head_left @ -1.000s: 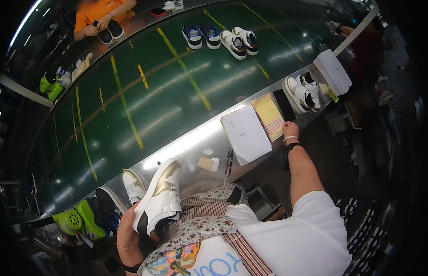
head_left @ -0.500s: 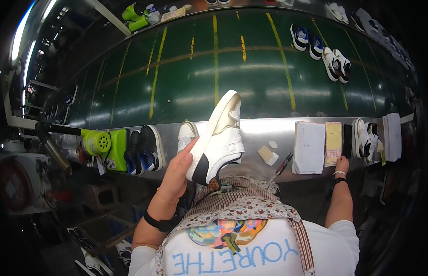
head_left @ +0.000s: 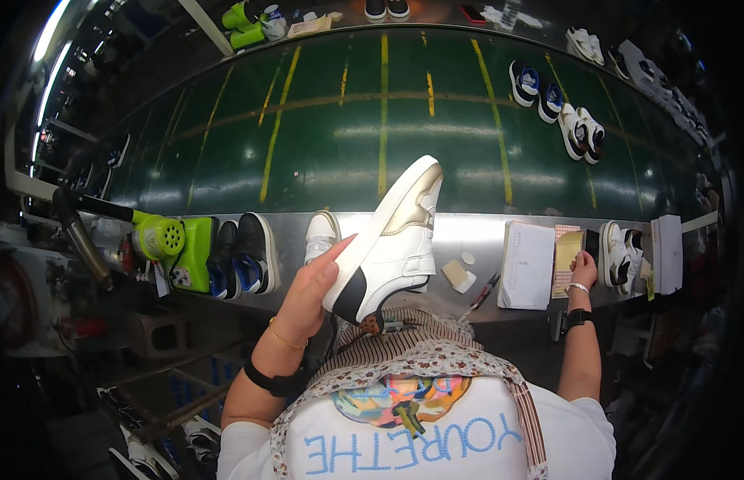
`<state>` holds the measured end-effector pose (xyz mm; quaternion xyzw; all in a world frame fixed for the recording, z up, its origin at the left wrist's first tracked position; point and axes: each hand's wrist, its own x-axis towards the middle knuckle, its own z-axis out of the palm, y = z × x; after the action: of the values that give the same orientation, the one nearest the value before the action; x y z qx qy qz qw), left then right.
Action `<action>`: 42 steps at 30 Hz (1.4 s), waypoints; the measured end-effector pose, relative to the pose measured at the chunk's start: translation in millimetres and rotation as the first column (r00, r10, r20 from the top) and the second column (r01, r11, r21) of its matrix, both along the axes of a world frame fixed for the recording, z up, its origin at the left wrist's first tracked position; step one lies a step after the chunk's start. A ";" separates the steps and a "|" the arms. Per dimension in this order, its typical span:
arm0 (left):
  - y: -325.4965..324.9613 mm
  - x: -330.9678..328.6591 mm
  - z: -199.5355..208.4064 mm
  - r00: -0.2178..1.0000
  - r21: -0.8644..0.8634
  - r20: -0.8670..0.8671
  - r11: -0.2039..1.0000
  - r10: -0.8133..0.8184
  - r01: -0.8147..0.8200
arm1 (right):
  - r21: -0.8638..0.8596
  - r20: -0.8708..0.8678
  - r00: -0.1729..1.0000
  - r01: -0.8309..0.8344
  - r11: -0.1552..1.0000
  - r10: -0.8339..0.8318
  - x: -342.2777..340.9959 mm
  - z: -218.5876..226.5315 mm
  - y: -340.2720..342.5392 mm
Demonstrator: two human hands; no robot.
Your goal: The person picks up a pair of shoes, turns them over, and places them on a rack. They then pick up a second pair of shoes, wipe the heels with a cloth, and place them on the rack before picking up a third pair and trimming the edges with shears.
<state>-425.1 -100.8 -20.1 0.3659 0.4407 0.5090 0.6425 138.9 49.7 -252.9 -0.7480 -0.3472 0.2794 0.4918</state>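
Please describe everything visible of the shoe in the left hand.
The shoe looks like white leather, with gold panels near the toe, a white strap, a black heel and a brown spotted patch. Its white sole faces left; the toe points away and slightly right. The left hand grips it near the heel, off the metal bench.

The held shoe (head_left: 388, 248) is white, gold and black, the belt (head_left: 332, 152) yellow-striped green, the apron (head_left: 404, 353) flowered.
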 end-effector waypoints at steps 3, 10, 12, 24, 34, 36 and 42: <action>-1.7 0.9 4.5 0.999 -0.018 0.034 1.000 -0.022 0.023 | 0.159 -0.255 0.796 -0.526 0.836 0.549 -166.8 129.0 -2.7; -10.6 -4.9 11.5 0.994 -0.004 0.053 0.995 -0.096 0.096 | 0.195 0.711 0.055 -0.973 -0.121 0.701 -323.9 281.1 -53.2; -15.0 -8.0 10.8 0.994 0.000 0.050 0.996 -0.093 0.094 | 0.128 0.852 -0.052 -0.944 -0.304 0.521 -336.8 286.3 -55.0; -36.9 -27.1 -6.3 0.993 0.020 0.119 1.000 0.000 -0.003 | 0.107 0.711 -0.064 -0.974 -0.199 0.700 -333.8 255.8 -53.2; -15.8 -67.7 -57.9 0.980 0.062 -0.039 0.980 0.193 -0.191 | 0.604 -0.722 -0.346 -0.737 0.302 0.599 -390.1 170.2 -71.9; -17.2 -105.6 -114.1 0.805 -0.002 -0.389 0.874 0.448 -0.487 | 0.460 -0.751 -0.167 -0.826 0.325 0.638 -383.6 160.3 -66.3; -45.3 -102.9 -230.8 0.512 -0.159 -0.857 0.914 0.061 -0.374 | -0.062 -0.502 0.284 -0.954 0.294 0.817 -386.4 146.2 -49.1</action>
<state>-528.0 -146.0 -250.9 0.3936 0.8131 0.2696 0.3336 -247.6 0.6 -106.7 -0.4217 -0.5511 0.7024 0.1588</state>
